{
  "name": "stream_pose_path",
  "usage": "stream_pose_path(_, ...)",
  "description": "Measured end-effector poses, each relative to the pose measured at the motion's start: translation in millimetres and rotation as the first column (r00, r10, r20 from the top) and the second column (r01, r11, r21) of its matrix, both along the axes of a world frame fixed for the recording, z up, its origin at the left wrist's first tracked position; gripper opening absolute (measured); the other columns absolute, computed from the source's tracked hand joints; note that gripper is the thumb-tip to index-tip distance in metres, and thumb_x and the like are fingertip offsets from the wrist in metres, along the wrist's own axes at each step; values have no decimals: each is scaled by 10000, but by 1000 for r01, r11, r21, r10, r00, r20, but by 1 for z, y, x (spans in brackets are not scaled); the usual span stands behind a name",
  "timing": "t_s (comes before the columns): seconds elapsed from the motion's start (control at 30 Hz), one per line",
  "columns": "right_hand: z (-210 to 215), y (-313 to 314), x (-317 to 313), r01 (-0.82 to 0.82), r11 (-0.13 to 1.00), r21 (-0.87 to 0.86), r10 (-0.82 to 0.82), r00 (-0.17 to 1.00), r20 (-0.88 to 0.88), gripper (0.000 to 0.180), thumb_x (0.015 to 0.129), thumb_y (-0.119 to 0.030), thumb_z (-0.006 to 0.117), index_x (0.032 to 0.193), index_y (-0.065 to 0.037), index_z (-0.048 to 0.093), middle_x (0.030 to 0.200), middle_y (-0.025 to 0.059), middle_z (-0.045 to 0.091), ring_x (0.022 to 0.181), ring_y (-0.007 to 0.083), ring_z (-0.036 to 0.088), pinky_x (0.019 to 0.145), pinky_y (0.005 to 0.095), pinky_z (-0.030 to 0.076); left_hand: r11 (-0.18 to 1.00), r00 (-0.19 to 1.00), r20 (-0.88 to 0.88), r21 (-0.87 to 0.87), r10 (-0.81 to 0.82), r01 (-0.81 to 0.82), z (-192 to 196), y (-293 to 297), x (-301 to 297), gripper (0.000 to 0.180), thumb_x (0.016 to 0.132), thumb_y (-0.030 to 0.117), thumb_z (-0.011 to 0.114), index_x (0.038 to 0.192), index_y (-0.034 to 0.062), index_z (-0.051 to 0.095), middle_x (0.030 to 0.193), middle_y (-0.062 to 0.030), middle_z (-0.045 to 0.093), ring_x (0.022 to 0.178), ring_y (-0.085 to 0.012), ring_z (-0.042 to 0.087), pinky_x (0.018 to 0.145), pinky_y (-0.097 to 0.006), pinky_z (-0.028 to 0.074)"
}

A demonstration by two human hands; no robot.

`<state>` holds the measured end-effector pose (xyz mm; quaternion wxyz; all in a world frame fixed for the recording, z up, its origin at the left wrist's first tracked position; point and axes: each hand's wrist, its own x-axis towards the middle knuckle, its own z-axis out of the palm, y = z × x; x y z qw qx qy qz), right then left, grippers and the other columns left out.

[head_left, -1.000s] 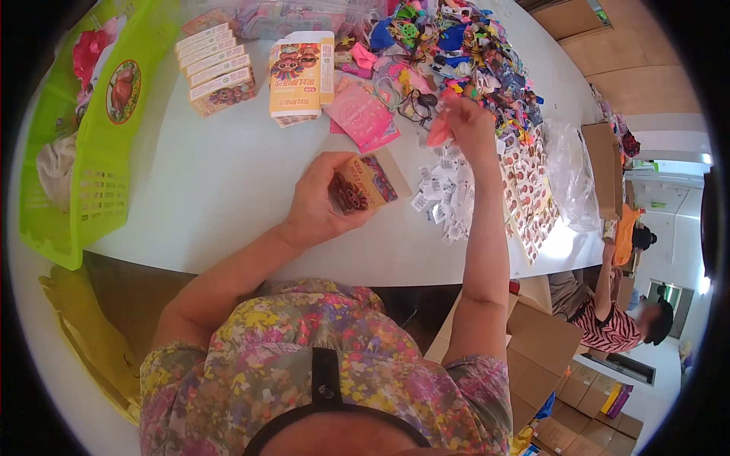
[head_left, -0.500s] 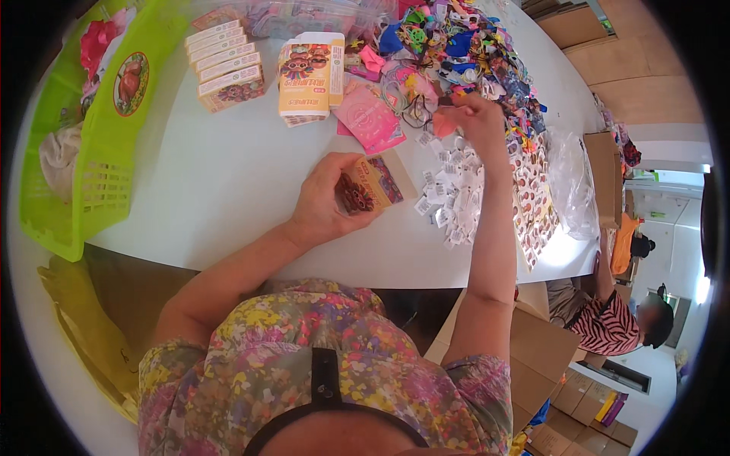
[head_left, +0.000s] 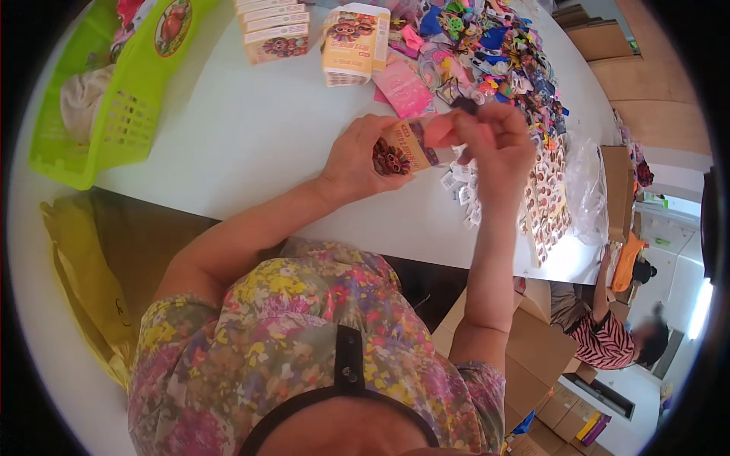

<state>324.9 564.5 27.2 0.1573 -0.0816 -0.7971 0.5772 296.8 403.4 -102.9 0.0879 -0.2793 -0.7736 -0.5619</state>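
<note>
In my left hand (head_left: pixel 357 159) is a small printed carton (head_left: pixel 403 148), yellow and brown, tilted above the table. Its fingers wrap round the far side and near edge. My right hand (head_left: pixel 498 148) pinches a soft pinkish-orange piece (head_left: pixel 439 131) against the carton's right end; whether it reaches inside is unclear. A dark bit shows by the fingertips, too blurred to name. Just beyond the carton lie pink packets (head_left: pixel 403 87). White tags (head_left: pixel 465 190) lie partly under my right hand, and a heap of colourful small trinkets (head_left: pixel 494 45) spreads beyond it.
Flat cartons (head_left: pixel 350 45) are stacked at the back, left of which stand several filled-out boxes (head_left: pixel 277 45). A green basket (head_left: pixel 99 163) is at far left. Sticker sheets (head_left: pixel 547 201), a clear plastic bag (head_left: pixel 585 190), a cardboard box (head_left: pixel 532 342) and another person (head_left: pixel 608 338) are at right.
My right hand has come from beside the trinket heap down to the carton's right end, bringing the pinkish-orange piece. My left hand still holds the carton. The whole view has shifted slightly.
</note>
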Motion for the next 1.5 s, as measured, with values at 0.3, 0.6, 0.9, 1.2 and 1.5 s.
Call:
stream_pose_path(0.3,-15,-12,19,-95,660,745,173,985,-27,133,757,22,703,877,-23,666,791,106,646,677,253,653,588,305,503,995,987,-136,-46,83,-90,1,-1,5,690,576,204,870,1146,60,508,1022,-108,575,913,-272,597,786,-358,507)
stream_pose_path(0.6,-6,-4,14,-261,898,354,234,965,118,292,777,78,620,1049,-19,661,898,129,666,733,215,677,632,295,503,996,987,-136,-20,79,-83,3,1,4,686,548,191,841,1137,74,510,1012,-107,556,899,-321,553,782,-404,479)
stream_pose_path(0.9,-19,-13,15,-58,635,771,209,973,-99,185,790,46,655,961,-19,681,878,105,647,722,196,649,603,313,502,996,984,-158,1,83,-84,-1,1,2,706,539,180,854,1136,76,491,1003,-110,558,909,-323,562,779,-406,486)
stream_pose_path(1.2,-35,-16,17,-5,673,740,101,991,-85,194,802,21,673,990,-27,678,870,111,648,727,229,640,597,306,497,996,985,-150,37,88,-83,0,1,2,693,544,171,849,1127,83,485,974,-109,558,893,-324,563,761,-406,488)
stream_pose_path(1.5,-18,-25,26,-153,761,631,176,984,26,160,877,-75,626,1020,-41,688,822,125,659,716,267,642,609,360,485,994,977,-183,8,111,-112,3,1,1,652,558,171,840,1113,90,509,989,-97,567,891,-317,559,764,-404,486)
